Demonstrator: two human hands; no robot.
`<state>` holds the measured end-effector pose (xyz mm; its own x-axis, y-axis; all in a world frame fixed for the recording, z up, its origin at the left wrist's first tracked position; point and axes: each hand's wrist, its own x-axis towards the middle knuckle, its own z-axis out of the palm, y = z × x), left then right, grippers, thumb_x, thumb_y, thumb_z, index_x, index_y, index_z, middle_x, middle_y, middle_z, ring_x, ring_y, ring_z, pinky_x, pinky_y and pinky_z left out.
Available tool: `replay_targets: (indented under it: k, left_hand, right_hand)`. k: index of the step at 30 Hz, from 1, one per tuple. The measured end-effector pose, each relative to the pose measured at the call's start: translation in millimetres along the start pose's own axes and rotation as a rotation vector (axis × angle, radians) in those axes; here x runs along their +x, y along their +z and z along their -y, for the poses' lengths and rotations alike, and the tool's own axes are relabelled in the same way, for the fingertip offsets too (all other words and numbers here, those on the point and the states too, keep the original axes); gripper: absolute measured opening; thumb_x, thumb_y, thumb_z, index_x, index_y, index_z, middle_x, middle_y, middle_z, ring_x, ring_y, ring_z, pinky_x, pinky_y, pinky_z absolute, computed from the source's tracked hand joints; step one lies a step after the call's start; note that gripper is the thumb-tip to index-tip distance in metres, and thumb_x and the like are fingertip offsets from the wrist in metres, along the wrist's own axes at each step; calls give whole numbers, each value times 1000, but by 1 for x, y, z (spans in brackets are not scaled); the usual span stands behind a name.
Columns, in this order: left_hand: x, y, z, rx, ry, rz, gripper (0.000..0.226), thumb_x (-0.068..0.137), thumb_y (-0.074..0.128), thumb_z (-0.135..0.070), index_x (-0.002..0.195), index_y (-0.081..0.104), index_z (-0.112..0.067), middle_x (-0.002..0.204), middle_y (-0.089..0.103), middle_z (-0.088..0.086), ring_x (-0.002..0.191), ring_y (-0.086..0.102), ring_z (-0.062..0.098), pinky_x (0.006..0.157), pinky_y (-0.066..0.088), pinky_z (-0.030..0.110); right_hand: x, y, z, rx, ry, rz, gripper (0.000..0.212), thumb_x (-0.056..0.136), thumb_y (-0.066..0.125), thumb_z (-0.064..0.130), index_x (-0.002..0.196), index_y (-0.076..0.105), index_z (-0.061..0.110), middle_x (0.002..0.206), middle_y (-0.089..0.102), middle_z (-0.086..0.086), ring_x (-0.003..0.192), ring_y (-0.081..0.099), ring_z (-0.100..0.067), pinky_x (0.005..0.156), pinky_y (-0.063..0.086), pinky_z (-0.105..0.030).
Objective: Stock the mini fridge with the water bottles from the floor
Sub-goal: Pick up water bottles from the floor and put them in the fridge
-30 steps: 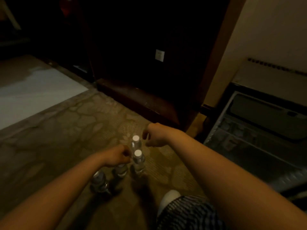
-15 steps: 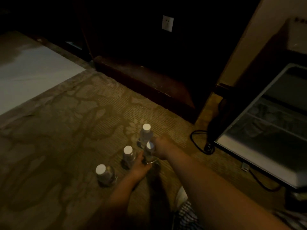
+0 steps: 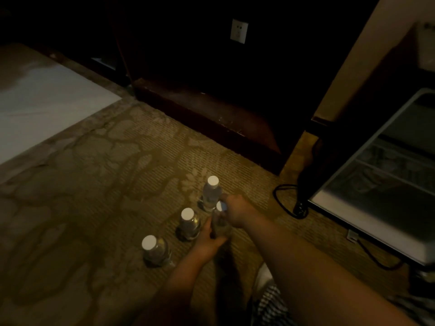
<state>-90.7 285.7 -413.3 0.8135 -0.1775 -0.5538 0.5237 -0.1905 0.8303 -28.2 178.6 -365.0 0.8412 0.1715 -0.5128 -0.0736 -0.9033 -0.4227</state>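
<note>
My left hand [image 3: 208, 241] grips the clear, white-capped plastic water bottle [image 3: 220, 223] low and my right hand [image 3: 236, 210] curls its fingers round the neck. I should lift straight up, clear of the neighbouring upright bottle [image 3: 210, 196].

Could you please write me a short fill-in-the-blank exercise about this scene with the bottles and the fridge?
1. ____ bottles are in view.
2. Their caps are all ____.
3. The left hand and the right hand grip the same ____.
4. The fridge at the right stands ____.
Missing words: four; white; bottle; open.
</note>
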Motion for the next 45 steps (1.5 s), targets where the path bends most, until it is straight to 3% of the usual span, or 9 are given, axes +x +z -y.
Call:
replay_targets:
  k: [3,7,13,19,24,27,34,40,45]
  left_hand:
    - [-10,-2,-13,34,8,82,70,86,58,-7,145,23,-22,141,42,1,130,42,18,86,45,20]
    - [-18,-1,-41,107,31,87,74,84,63,-20,145,21,-24,143,40,2,127,43,18,94,39,28]
    - [-38,12,-92,183,151,96,68,79,69,-25,138,35,-24,138,48,3,128,45,22,100,40,36]
    - [-55,34,-140,265,331,137,61,70,77,-29,125,53,-22,117,64,-3,112,59,14,91,51,31]
    - [-72,80,-184,346,541,120,50,70,78,-19,116,58,-17,99,64,-11,96,61,3,76,51,16]
    - [-80,113,-203,387,652,124,48,69,79,-19,113,59,-18,101,66,-8,98,62,6,75,50,14]
    - [-102,199,-249,571,787,237,48,66,80,-28,109,63,-18,103,68,-3,97,63,9,78,50,20]
    - [-115,261,-284,748,887,341,57,65,81,-28,116,58,-21,109,65,-5,100,60,8,87,49,24]
    - [-108,298,-286,806,896,407,51,66,80,-28,112,60,-20,103,67,-4,94,62,7,78,49,16]
  right_hand:
    - [-9,-28,-4,-31,-62,25,34,89,57,27,119,56,10,118,58,-10,102,53,-21,78,39,-30]
    - [-31,-75,3,13,-105,130,36,91,55,27,124,52,12,101,52,-3,81,53,-15,63,43,-24]
    - [-72,-130,5,172,-102,155,37,93,53,27,125,51,8,111,51,-5,81,55,-9,62,53,-22]
    - [-134,-184,-16,213,-170,-8,34,92,54,34,118,55,11,107,55,-5,91,59,-16,71,56,-27]
    - [-195,-216,-44,278,-241,-179,24,92,54,30,107,56,11,84,54,0,73,55,-11,60,51,-21]
    - [-232,-230,-72,343,-250,-259,30,92,56,26,112,57,4,91,57,-7,75,56,-13,62,47,-21]
    - [-299,-246,-151,344,-190,-496,26,85,64,26,109,59,17,104,64,-3,97,62,-18,87,53,-37]
    - [-336,-246,-202,574,-209,-577,17,85,64,18,97,60,29,92,67,10,77,66,6,62,52,-12]
    - [-344,-241,-232,608,-162,-667,27,84,65,17,111,61,18,104,68,2,91,64,-1,75,54,-11]
